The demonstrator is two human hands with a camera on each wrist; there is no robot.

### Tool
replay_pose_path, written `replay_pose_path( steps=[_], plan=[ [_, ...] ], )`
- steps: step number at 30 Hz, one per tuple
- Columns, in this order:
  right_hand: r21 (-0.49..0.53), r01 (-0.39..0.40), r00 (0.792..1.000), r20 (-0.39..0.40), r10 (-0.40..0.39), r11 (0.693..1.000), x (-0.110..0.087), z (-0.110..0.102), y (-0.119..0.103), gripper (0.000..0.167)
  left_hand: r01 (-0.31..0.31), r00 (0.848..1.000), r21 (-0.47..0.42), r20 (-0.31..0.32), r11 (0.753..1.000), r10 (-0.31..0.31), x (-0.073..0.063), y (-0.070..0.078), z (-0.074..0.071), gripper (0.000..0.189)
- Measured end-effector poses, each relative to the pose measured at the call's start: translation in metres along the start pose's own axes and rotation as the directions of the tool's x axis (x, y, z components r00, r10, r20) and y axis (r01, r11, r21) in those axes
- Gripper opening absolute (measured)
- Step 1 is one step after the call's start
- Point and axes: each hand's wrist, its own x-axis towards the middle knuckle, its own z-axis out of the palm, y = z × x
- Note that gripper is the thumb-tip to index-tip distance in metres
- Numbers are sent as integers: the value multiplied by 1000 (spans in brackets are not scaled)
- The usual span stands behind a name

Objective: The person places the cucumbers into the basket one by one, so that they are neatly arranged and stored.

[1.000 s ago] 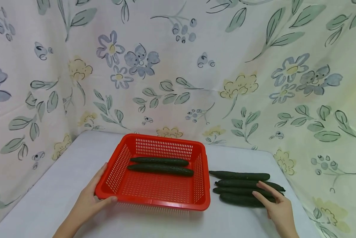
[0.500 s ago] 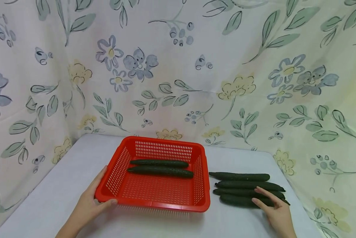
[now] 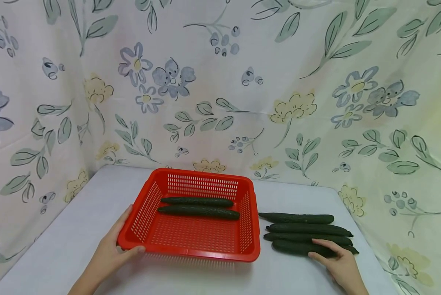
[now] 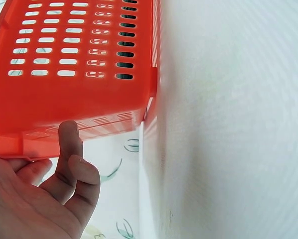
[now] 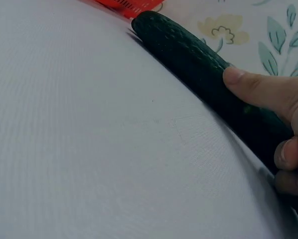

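Note:
A red plastic basket (image 3: 202, 256) with slotted walls stands at the middle of the table, two dark green cucumbers (image 3: 198, 212) lying side by side in its back half. My left hand (image 3: 111, 250) holds the basket's near left corner, thumb on the front rim and fingers along the left side. In the left wrist view, curled fingers (image 4: 69, 149) show at the basket's outer corner. My right hand (image 3: 340, 262) pinches the nearest cucumber (image 3: 290, 247) of the group on the right, toward its right end. The right wrist view shows that cucumber (image 5: 179, 50) lying along the white cloth.
Beyond the held cucumber lie three more cucumbers, (image 3: 305, 228) roughly parallel, just right of the basket. A white cloth (image 3: 80, 217) covers the table. Floral fabric (image 3: 213, 82) hangs behind and along both sides, close to the table's edges.
My right hand has come down from above the cucumbers onto the nearest one, its thumb and fingers now at its sides. The left hand and the basket have stayed in place.

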Motion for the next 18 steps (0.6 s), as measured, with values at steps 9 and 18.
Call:
replay_pose_path(
  steps=[9,18],
  plan=[
    [-273,12,997,71,8,962,1,-9,1,67,-16,1000,5,-7,1000,16,0,0,0,119],
    [-165,-59,995,69,72,985,0,-6,2,70,3,1000,-10,1,1000,-3,0,-1,0,118]
  ],
)
